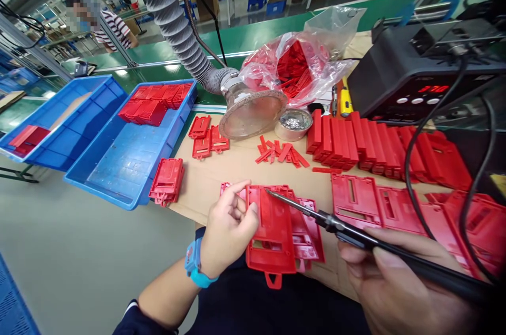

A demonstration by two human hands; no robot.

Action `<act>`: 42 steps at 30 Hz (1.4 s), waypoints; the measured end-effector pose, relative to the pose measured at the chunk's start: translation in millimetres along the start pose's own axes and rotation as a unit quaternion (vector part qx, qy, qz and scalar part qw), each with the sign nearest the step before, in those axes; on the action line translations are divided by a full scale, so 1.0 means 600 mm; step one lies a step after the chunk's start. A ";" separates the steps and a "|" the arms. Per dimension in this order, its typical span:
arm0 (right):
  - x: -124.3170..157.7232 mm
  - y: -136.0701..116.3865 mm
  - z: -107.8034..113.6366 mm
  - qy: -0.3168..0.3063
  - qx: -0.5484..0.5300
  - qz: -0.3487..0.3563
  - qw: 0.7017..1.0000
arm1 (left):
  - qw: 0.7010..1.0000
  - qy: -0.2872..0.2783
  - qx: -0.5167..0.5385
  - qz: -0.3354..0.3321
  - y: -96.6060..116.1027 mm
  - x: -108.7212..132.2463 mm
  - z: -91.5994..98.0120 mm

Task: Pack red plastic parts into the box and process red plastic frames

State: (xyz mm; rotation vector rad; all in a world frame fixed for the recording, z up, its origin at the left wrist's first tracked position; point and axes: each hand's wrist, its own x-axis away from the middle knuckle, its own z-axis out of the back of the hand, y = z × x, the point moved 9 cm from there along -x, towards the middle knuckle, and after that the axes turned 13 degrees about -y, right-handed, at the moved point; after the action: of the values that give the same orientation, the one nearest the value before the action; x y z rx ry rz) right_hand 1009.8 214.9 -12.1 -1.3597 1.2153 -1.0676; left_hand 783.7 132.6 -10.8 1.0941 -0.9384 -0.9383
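Note:
My left hand (229, 224), with a blue watch on the wrist, grips the left edge of a red plastic housing (271, 224) between thumb and fingers. This piece lies over other red housings (310, 235). In my right hand (399, 277) is a black soldering iron (351, 232), its thin metal tip pointing left over the upper part of the held housing. Whether the tip touches the plastic I cannot tell. Small red strips (282, 151) lie loose beyond the housing. More red housings (356, 198) are laid out to the right, partly behind the iron's cable.
Beyond stand a fume extraction hood (253, 114), a round tin (293, 123), a bag of red parts (294, 69) and a soldering station (427, 77) reading 370. Stacked red pieces (343, 140) form a row. Blue bins (118, 161) sit left. A person (114, 29) is in the background.

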 end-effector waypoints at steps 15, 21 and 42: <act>0.000 -0.002 -0.001 0.002 0.001 0.017 1.000 | 1.000 0.005 -0.009 0.005 0.006 0.000 0.001; 0.000 0.002 -0.001 0.005 0.011 0.009 1.000 | 1.000 0.009 -0.016 0.002 0.010 -0.003 0.001; 0.000 0.007 -0.005 -0.027 -0.016 0.042 0.999 | 1.000 -0.001 -0.018 -0.003 0.004 -0.003 -0.003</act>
State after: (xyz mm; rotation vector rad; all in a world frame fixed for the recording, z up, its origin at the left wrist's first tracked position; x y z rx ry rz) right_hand 1006.5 214.8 -15.8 -1.3409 1.2438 -0.9497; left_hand 785.3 135.5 -9.0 1.0669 -0.9174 -0.9580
